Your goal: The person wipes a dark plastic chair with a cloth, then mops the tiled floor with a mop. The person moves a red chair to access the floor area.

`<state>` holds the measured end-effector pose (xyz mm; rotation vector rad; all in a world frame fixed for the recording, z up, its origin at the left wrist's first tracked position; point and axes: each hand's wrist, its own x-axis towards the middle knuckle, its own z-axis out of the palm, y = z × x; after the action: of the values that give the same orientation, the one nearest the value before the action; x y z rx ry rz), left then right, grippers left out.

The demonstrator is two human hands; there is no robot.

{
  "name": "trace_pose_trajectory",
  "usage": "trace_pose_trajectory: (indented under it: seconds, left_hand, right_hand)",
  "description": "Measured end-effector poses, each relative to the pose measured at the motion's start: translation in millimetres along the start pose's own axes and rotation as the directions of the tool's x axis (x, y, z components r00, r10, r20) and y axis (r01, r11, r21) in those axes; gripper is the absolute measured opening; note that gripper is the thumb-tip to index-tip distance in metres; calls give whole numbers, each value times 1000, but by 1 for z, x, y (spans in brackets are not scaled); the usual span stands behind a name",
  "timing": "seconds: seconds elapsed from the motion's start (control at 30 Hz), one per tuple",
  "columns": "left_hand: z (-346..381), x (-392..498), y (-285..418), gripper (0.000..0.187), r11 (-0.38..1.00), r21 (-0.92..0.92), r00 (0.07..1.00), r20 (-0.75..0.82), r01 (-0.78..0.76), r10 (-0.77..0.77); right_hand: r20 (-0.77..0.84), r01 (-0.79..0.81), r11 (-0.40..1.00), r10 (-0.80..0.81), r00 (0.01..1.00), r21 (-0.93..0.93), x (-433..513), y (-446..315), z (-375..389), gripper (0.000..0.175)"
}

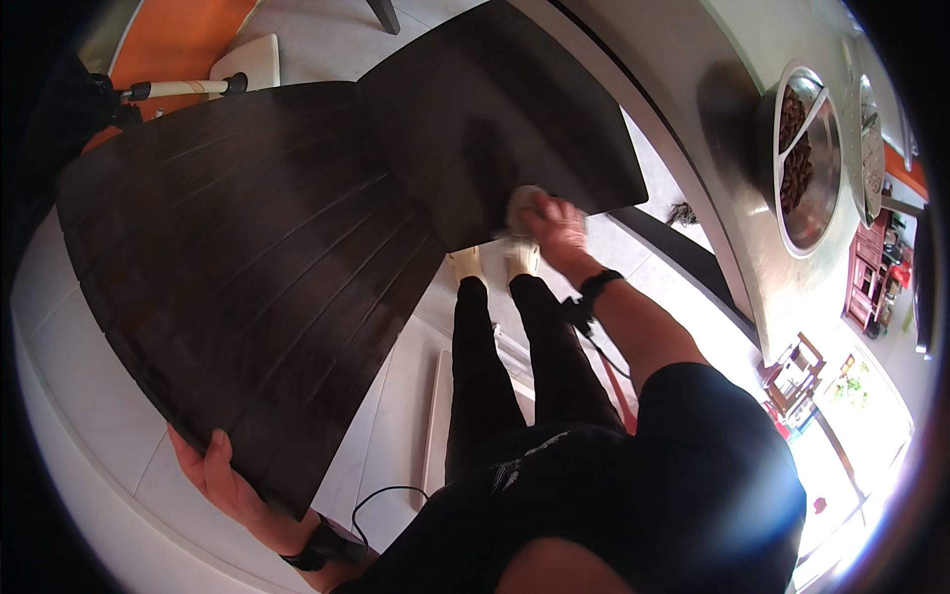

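Observation:
A dark wooden chair fills the view before me, its grooved backrest (245, 245) on the left and its smooth seat (460, 96) at the upper right. My left hand (215, 475) grips the outer edge of the backrest near its lower corner, thumb on the upper face. In my right hand (557, 230) is a pale cloth (523, 211), pressed at the near edge of the seat. Both the cloth and the fingers are blurred. The chair's legs are hidden below the panels.
A counter (712, 82) curves along the right, bearing a metal bowl (824, 197) of brown food with a spoon. Beyond the bowl stands a colander (870, 163). My shoes (466, 263) are on the tiled floor (111, 356), close to the seat. A pale-handled object (185, 88) lies at the upper left.

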<state>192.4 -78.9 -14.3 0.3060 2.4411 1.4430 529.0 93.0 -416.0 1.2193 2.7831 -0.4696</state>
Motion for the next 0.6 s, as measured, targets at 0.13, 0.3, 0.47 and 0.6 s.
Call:
trace_pose_trajectory:
  seconds: [0.13, 0.3, 0.47, 0.6]
  left_hand:
    - [7, -1, 5, 59, 997, 18, 995, -65, 81, -80]
    - [5, 3, 5, 61, 995, -28, 995, -12, 98, -98]
    - [4, 3, 2, 61, 994, -59, 988, -119, 94, -101]
    - [9, 1, 2, 61, 992, -99, 987, -134, 72, -85]
  right_hand:
    - [-160, -575, 818, 571, 806, 20, 7, 80, -25, 45]
    - [-35, -781, 623, 782, 622, 49, 127, 98, -45, 69]
    - [-237, -544, 836, 544, 805, 70, 259, 20, -22, 69]
    - [-200, -287, 958, 285, 937, 22, 294, -70, -1, 66]
